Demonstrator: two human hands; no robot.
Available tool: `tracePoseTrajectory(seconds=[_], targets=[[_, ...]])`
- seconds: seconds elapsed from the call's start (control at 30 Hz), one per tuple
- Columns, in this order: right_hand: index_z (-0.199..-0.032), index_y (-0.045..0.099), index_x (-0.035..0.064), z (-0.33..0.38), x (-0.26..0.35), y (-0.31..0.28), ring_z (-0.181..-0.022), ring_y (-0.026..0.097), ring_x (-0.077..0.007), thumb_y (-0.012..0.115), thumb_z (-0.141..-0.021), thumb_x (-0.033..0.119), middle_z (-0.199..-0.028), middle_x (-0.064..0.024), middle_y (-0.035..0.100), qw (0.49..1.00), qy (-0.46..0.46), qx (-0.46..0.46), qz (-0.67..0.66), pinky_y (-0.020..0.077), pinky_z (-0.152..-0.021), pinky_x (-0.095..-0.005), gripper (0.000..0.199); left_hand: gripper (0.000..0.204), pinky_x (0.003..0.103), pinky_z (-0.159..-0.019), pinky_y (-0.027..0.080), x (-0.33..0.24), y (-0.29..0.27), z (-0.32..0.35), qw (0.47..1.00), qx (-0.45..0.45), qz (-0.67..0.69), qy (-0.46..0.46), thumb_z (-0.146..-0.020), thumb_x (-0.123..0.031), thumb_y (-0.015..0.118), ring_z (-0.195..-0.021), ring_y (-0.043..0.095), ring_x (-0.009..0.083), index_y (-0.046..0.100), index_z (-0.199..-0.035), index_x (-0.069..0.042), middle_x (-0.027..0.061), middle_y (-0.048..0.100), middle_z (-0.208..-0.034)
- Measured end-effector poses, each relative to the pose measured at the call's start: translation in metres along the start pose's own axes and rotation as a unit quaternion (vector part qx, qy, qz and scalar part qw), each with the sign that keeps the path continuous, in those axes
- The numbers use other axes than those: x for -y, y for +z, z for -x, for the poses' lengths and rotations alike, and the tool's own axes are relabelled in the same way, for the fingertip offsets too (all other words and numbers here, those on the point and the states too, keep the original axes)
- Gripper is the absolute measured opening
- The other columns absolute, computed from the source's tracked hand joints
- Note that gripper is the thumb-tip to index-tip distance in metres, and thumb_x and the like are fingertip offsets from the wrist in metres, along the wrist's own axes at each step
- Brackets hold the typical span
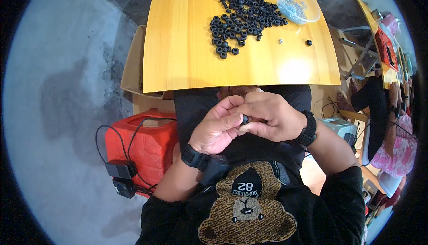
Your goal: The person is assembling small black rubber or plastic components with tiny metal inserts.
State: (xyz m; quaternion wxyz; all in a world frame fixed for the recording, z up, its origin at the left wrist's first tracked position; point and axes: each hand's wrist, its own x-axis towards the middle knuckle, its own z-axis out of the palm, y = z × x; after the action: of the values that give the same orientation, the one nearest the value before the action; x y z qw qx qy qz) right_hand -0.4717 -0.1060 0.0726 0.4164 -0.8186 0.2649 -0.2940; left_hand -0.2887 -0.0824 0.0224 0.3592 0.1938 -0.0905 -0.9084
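In front of my chest, just short of the table's near edge, my two hands meet. My left hand (221, 127) is closed, thumb and fingers pinching a small black ring-shaped part (244, 119). From the other side my right hand (277, 116) closes on the same part, thumb and forefinger pressed together at it. Fingers cover most of the part, so its full shape is hidden. A large spread of similar black rings (243, 15) lies on the far half of the table. Beside them stands a clear plastic tub (315, 12) holding many small silvery pieces.
The yellow wooden table (178, 58) ends just beyond my hands. A lone black ring (309, 42) and a small metal piece (281, 41) lie on its right side. A red plastic stool (147, 138) with black cables stands at my left. Another person (397, 156) sits far right.
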Motion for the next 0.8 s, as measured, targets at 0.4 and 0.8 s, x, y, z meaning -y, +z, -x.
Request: tracePoseTrajectory(seconds=[0.4,0.8], targets=[[-0.089,0.058,0.001,0.004,-0.002,-0.003,-0.072,0.055,-0.0345,0.061,-0.081,0.019,-0.081,-0.0152,0.055,1.0,-0.025,0.011,-0.009,0.0455,-0.065,-0.0391,0.02,0.033,0.023,-0.066,0.045,-0.002,-0.01,0.001,0.998,0.024,-0.001,-0.053,-0.083,-0.005,0.063,-0.079,0.055,0.011,0.049,-0.113,-0.009,0.0024,0.057,-0.093],[-0.093,0.062,0.0003,0.005,-0.016,-0.002,-0.069,0.054,-0.0307,0.063,-0.079,0.016,-0.078,-0.0126,0.055,0.997,-0.067,0.015,-0.02,0.0405,-0.066,-0.0372,0.02,0.031,0.024,-0.07,0.043,-0.001,-0.005,0.0,0.998,0.029,0.003,-0.049,-0.084,-0.007,0.062,-0.084,0.053,0.0102,0.049,-0.111,-0.008,0.0016,0.054,-0.097]])
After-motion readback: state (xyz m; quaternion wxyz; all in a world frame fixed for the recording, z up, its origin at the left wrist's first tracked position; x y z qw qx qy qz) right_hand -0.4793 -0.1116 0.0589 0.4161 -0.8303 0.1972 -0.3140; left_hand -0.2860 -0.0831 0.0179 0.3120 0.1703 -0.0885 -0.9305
